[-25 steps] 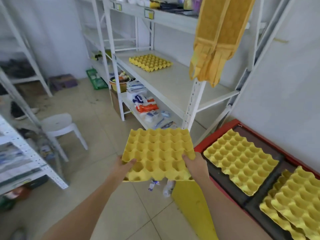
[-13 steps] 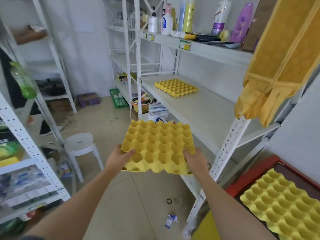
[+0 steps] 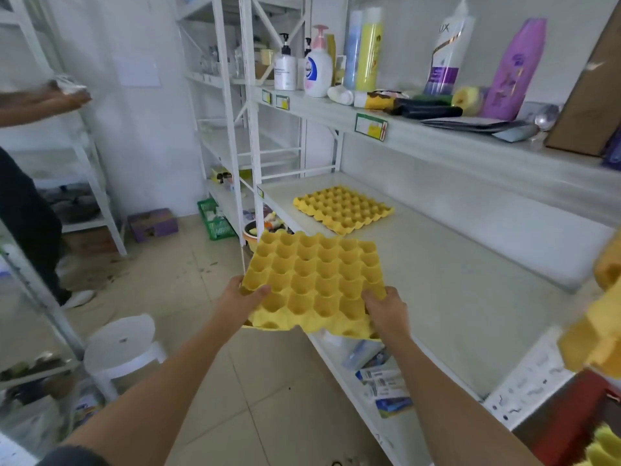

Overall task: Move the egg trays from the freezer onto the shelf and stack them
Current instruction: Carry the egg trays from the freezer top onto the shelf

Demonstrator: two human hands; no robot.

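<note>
In the head view, both hands carry a yellow egg tray [image 3: 316,284] in the air, cups up, near the front edge of the white shelf [image 3: 447,280]. The left hand [image 3: 240,299] grips the tray's near left corner, thumb curled over the top into a cup and the fingers hidden underneath. The right hand [image 3: 386,309] grips the near right corner the same way, thumb on top, the rest below the rim. The tray tilts a little, its far edge higher than the near one, and its right part hangs over the shelf board while the left part is above the tiled floor [image 3: 188,297].

Farther along the shelf, toward the left post, a second egg tray [image 3: 342,210] lies flat on the board, well apart from the carried one. On the upper shelf [image 3: 437,136] stand soap and shampoo bottles [image 3: 317,67]. A white stool [image 3: 122,348] stands on the floor at near left. At the far right edge, blurred yellow tray material [image 3: 601,331] shows close to the camera.
</note>
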